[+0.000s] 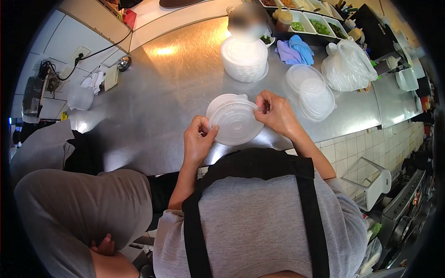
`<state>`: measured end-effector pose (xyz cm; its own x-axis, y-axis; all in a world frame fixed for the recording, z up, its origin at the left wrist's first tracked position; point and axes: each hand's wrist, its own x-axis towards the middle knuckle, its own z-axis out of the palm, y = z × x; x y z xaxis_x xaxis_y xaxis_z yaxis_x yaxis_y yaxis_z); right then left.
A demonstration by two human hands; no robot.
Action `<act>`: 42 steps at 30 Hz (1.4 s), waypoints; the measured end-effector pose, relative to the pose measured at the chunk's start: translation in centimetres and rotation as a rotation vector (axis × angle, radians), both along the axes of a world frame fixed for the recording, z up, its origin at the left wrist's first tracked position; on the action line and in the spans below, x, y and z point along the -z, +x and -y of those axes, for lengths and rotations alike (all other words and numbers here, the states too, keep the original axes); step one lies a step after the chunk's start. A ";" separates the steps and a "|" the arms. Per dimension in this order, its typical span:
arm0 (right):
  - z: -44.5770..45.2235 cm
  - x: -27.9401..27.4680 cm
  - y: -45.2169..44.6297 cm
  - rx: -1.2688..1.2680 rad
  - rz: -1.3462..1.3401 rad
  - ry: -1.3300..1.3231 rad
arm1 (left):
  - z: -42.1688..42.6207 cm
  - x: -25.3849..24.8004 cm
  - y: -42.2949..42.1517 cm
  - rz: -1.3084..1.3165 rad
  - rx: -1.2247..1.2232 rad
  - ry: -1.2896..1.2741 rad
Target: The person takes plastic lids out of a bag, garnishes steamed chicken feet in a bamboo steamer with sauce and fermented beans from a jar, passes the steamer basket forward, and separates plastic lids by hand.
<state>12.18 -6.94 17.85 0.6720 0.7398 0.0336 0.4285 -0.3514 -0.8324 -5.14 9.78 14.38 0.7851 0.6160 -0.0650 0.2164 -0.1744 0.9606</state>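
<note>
A round translucent plastic lid (238, 124) is between my two hands, tilted over the steel counter. My left hand (198, 136) pinches its left edge between thumb and fingers. At the upper right edge, my right hand (274, 112) is closed on the rim with its fingers curled. Behind the lid shows part of a white round container (222, 100), mostly hidden; I cannot tell whether the two touch. A tall stack of white round containers (244, 65) stands just beyond. More translucent lids (317, 98) lie piled to the right.
The steel counter (153, 106) carries purple and blue cloths (295, 50) and a filled plastic bag (348, 67) at the right. Trays of chopped food (320, 26) line the back. Another person's grey sleeve (88, 199) is close at my left. A white chair (373, 185) stands at right.
</note>
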 end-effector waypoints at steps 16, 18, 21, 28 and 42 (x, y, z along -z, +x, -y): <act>-3.5 1.9 0.7 -0.023 0.172 -0.084 | -0.6 1.2 0.4 -0.078 -0.115 0.053; -3.7 2.0 0.8 -0.024 0.234 -0.076 | -0.1 0.6 0.5 -0.089 -0.137 0.077; -4.0 1.8 0.7 -0.005 0.260 -0.074 | 0.2 1.2 0.4 -0.030 -0.162 0.192; -4.1 1.4 1.3 -0.006 0.127 -0.146 | 1.2 0.7 0.4 -0.022 -0.194 0.320; -2.3 -1.5 1.0 -0.025 0.252 0.012 | 1.2 1.2 -0.1 -0.024 0.060 0.042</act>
<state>13.22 -4.62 19.32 0.6227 0.7547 0.2065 0.6312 -0.3286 -0.7025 -5.27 8.58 13.22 0.8191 0.5706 -0.0594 0.2273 -0.2277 0.9468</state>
